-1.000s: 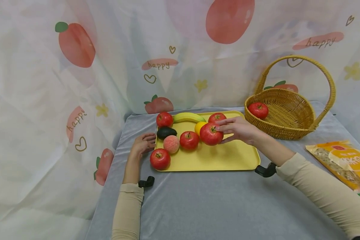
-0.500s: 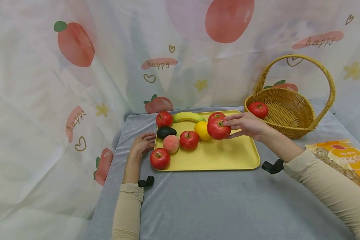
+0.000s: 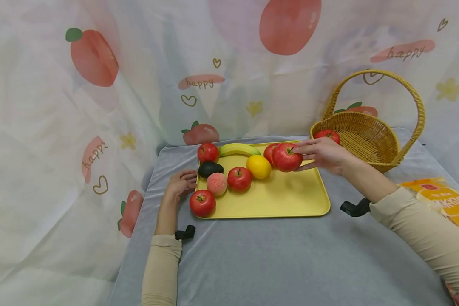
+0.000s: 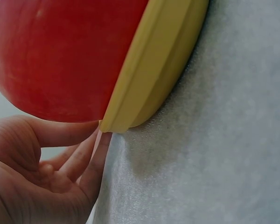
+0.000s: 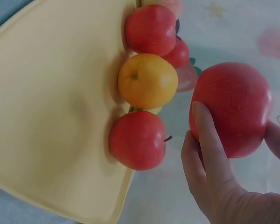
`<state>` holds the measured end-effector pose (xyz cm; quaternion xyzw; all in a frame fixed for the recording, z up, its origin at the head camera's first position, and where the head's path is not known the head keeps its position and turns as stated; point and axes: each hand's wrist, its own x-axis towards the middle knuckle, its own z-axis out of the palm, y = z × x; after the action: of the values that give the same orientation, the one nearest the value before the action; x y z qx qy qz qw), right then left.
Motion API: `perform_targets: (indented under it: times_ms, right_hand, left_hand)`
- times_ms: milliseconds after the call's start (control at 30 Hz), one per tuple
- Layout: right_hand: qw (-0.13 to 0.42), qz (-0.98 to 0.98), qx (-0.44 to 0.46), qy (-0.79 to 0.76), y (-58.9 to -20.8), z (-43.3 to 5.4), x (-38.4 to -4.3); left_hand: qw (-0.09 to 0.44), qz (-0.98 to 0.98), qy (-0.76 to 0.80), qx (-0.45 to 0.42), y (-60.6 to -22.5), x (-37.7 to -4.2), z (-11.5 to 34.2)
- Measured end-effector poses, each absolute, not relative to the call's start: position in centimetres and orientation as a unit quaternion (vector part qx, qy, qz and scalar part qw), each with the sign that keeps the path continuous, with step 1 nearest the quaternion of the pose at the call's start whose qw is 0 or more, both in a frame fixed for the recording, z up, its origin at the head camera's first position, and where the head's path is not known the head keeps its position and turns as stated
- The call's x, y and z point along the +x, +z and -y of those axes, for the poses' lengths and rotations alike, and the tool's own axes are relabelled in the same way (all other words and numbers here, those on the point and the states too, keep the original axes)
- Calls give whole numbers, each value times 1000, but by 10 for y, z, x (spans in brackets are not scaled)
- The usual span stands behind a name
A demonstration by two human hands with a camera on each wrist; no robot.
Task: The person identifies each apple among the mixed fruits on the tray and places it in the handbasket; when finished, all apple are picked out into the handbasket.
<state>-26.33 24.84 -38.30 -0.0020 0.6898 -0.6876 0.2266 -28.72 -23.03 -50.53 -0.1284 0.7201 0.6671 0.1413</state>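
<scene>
Fingers of the R hand grip a red apple btwn thumb and fingertips, holding it up over the far R part of a yellow tray. A 2nd apple sits partly hidden behind it, w/ a yellow fruit just L. Fingers of the L hand are loosely extended, tips at the tray's L rim, nr a dark green fruit; can't tell if they press it. Also on the tray: a peach, a middle apple, a near-L apple, a far-L apple and a banana along the far side. A wicker basket, far R, holds one more apple; an orange pkg lies R, partly behind the sleeve.
</scene>
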Motion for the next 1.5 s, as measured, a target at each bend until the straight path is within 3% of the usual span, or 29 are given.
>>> perform_targets:
  times_ms: [567,1500]
  right_hand:
    - [184,-708,23,-681,-367,-275,-280]
    - [172,-690,66,-700,-360,-323,-295]
  left_hand:
    - [132,-731,658,-121,-502,-285,233]
    - [133,-730,659,-120,-504,-285,228]
